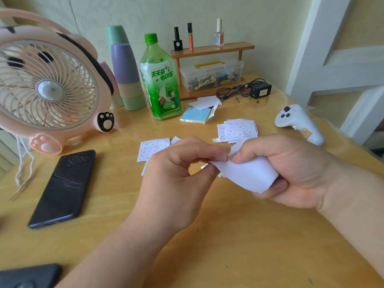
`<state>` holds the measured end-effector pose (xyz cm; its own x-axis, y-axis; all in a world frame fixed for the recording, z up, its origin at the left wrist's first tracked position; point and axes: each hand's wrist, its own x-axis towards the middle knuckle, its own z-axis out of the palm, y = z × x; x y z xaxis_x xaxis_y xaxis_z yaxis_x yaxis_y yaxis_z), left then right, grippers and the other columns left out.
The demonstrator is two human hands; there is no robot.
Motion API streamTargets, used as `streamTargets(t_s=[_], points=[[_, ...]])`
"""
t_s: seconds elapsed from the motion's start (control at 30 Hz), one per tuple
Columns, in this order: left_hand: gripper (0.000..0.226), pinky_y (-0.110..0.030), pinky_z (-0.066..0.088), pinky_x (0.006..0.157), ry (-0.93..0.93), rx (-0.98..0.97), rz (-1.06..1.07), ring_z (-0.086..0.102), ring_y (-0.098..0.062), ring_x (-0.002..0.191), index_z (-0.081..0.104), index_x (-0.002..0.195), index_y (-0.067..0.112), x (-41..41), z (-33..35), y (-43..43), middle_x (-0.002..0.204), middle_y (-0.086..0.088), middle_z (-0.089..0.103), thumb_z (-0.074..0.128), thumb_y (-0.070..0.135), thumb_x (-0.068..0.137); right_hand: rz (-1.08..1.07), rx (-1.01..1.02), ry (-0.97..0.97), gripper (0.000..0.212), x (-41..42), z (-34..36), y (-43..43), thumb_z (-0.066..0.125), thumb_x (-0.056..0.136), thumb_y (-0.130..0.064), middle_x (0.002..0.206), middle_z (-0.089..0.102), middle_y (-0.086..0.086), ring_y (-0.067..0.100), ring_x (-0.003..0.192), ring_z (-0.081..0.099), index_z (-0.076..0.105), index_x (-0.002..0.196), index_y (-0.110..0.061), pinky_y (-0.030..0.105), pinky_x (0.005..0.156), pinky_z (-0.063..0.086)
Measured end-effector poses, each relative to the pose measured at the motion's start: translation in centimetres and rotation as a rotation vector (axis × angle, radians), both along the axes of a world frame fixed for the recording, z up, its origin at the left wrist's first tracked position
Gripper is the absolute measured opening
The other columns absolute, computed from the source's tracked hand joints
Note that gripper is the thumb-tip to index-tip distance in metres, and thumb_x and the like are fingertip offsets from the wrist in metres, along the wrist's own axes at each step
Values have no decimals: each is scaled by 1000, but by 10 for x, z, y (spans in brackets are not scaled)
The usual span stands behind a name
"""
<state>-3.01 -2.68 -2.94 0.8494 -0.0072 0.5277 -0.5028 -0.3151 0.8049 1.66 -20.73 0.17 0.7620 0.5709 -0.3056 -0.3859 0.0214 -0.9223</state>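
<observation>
Evidently a small white paper square (247, 173) is being folded, held up off the wooden table (228, 235) well in front of the green tea bottle (161, 80) and a little to its right. The sheet is gripped by the right hand (291, 169), whose fingers are curled round it, with the thumb beneath its lower corner and a fingertip pressed on its upper edge. That same edge is pinched narrowly between thumb and forefinger of the left hand (176, 179); the other left fingers are bent loosely and hold nothing. No printed face is shown, so which side is turned inward cannot be told.

For a clean fold, the two edges are best brought exactly level before any crease is pressed. The corner should be matched first, then the crease run outward from the pinch with one fingertip while the sheet is steadied by the other hand. A sharper crease would likely be had with the paper laid flat on the table. Care is needed that the thin sheet is not crumpled by the right hand's grip.

More cherry-printed sheets (239, 129) are stacked in front of the bottle to its right, and a single cherry-printed sheet (153, 148) lies directly in front of it.
</observation>
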Motion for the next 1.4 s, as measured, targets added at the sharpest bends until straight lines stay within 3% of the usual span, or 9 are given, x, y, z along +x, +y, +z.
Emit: streamTargets(t_s=[0.37, 0.5, 0.6, 0.67, 0.73, 0.87, 1.1, 1.23, 1.4], points=[[9, -31, 53, 77, -11, 57, -46, 71, -20, 87, 82, 88, 29, -3, 6, 5, 88, 4, 76, 79, 23, 83, 50, -77, 9, 10, 2, 6, -5, 63, 60, -16, 51, 48, 10, 10, 40, 31, 65, 59, -6, 15, 37, 11], [7, -21, 48, 71, 42, -2, -31, 68, -13, 78, 82, 85, 32, -4, 6, 4, 81, 3, 74, 81, 25, 82, 40, -117, -17, 26, 3, 7, -7, 72, 53, -25, 52, 50, 11, 11, 41, 31, 67, 68, -5, 15, 38, 11], [4, -15, 46, 68, 136, -109, -11, 65, -6, 72, 81, 81, 25, -2, 7, 4, 78, 3, 75, 80, 21, 83, -118, -274, -227, 30, 8, 0, -7, 69, 82, -37, 70, 64, 17, 20, 51, 48, 73, 90, -9, 22, 42, 26], [6, -17, 49, 71, 217, -181, -7, 65, -9, 74, 80, 81, 19, 0, 7, 2, 79, -2, 76, 78, 16, 86, -282, -331, -453, 54, 12, -6, -6, 60, 79, -67, 94, 74, 12, 25, 76, 67, 76, 100, -20, 37, 64, 52], [8, -27, 53, 81, 296, -258, -23, 64, -14, 77, 78, 80, 16, 2, 5, 1, 80, -6, 75, 77, 14, 88, -298, -206, -507, 70, 13, -8, -6, 62, 70, -77, 107, 75, 15, 33, 103, 70, 76, 102, -15, 53, 100, 50], [4, -60, 48, 104, 419, -391, -89, 64, -30, 90, 77, 81, 20, 5, -1, 0, 94, -25, 72, 75, 24, 81, -141, -117, -564, 62, 8, -9, -5, 83, 71, -54, 104, 73, 26, 46, 103, 68, 74, 101, -1, 62, 97, 49], [3, -54, 53, 97, 419, -289, -20, 67, -29, 85, 80, 87, 27, 0, 2, -3, 94, -20, 73, 79, 25, 84, 35, -122, -492, 25, 9, -12, -7, 70, 82, -9, 110, 77, 10, 24, 107, 73, 79, 106, -7, 40, 96, 58], [53, -16, 49, 71, 345, -39, 42, 55, -6, 66, 62, 122, 58, -1, 5, -1, 74, 4, 61, 77, 20, 89, 60, -296, -646, 29, 13, -11, -13, 84, 74, -23, 105, 78, 6, 25, 104, 73, 79, 103, -23, 50, 98, 56], [96, -26, 54, 82, 350, 73, 45, 66, -9, 78, 19, 149, 61, -2, 3, -4, 81, 3, 69, 82, 30, 84, 7, -343, -819, 20, 10, -11, -9, 78, 73, -31, 94, 78, -6, 11, 97, 72, 78, 93, -33, 34, 95, 55]])
